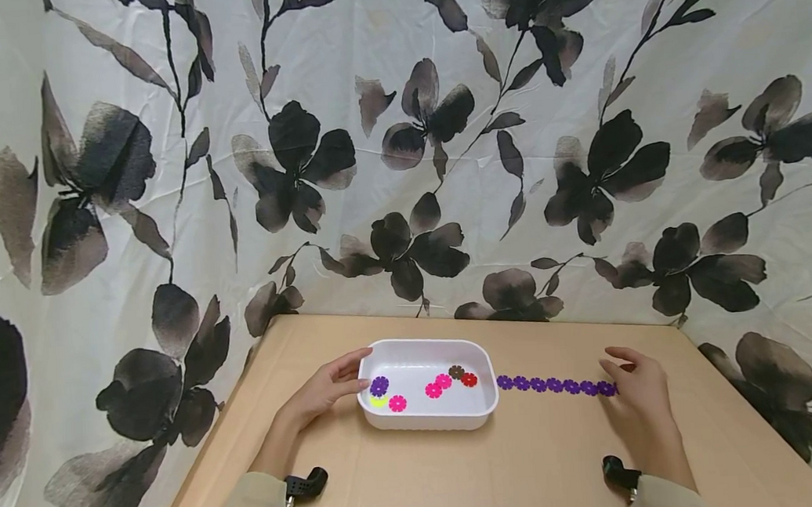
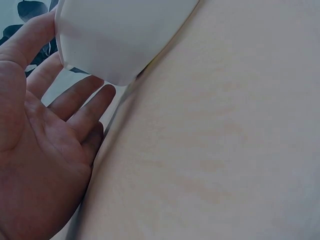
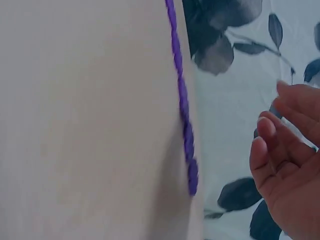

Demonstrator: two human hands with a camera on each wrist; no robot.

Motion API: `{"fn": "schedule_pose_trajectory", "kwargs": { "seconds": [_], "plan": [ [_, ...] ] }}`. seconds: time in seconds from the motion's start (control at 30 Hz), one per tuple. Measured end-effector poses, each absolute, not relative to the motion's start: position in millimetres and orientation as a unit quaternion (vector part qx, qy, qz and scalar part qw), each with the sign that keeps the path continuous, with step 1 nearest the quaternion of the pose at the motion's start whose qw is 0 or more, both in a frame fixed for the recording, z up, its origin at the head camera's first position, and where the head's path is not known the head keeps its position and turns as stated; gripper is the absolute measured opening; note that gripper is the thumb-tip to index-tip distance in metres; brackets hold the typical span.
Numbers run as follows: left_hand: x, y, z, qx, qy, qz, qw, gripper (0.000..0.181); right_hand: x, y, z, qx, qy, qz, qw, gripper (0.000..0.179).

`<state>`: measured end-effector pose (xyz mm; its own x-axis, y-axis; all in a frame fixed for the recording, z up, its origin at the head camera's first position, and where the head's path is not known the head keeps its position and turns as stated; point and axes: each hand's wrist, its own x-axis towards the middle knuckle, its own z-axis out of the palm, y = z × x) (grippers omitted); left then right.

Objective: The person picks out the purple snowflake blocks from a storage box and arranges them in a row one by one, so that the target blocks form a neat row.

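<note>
On the left side of the desk (image 1: pixel 534 464), the left hand (image 1: pixel 322 387) has a light grip on the white tray (image 1: pixel 428 420), thumb and forefinger at its rim. Inside, from left, lie a purple disc (image 1: pixel 380 384), a yellow disc (image 1: pixel 378 402) partly under it, three pink discs (image 1: pixel 398 403), a brown disc (image 1: pixel 455 372) and a red disc (image 1: pixel 469 379). Just beyond the tray's right wall, a chain of seven purple flower discs (image 1: pixel 554 385) runs rightward along the desk. It is probably light, each disc thin and fairly stiff, the joints likely its weak points; pinching an end disc by its edges seems best, with support midway if lifted. At the far end hovers the right hand (image 1: pixel 640 394), its grip slack and part-way curled, empty, the fingers apart from the chain.
</note>
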<state>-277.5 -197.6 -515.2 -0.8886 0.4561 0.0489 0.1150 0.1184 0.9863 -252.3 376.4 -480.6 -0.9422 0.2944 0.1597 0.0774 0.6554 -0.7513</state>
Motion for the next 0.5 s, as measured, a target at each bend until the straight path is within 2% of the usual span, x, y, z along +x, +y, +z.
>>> {"fn": "schedule_pose_trajectory", "kwargs": {
  "seconds": [0.13, 0.37, 0.5],
  "plan": [
    [-277.0, -198.1, -514.8, 0.195, 0.734, 0.636, 0.136, 0.070, -255.0, 355.5, -469.2, -0.080, -0.887, 0.424, 0.163, 0.042],
    [-275.5, -199.7, -513.2, 0.199, 0.733, 0.636, 0.139, 0.069, -258.8, 312.0, -457.3, -0.030, -0.874, 0.455, 0.166, 0.042],
    [-276.1, -200.3, -513.6, 0.197, 0.735, 0.634, 0.137, 0.070, -262.7, 275.4, -454.6, 0.020, -0.872, 0.461, 0.163, 0.036]
  ]
}}
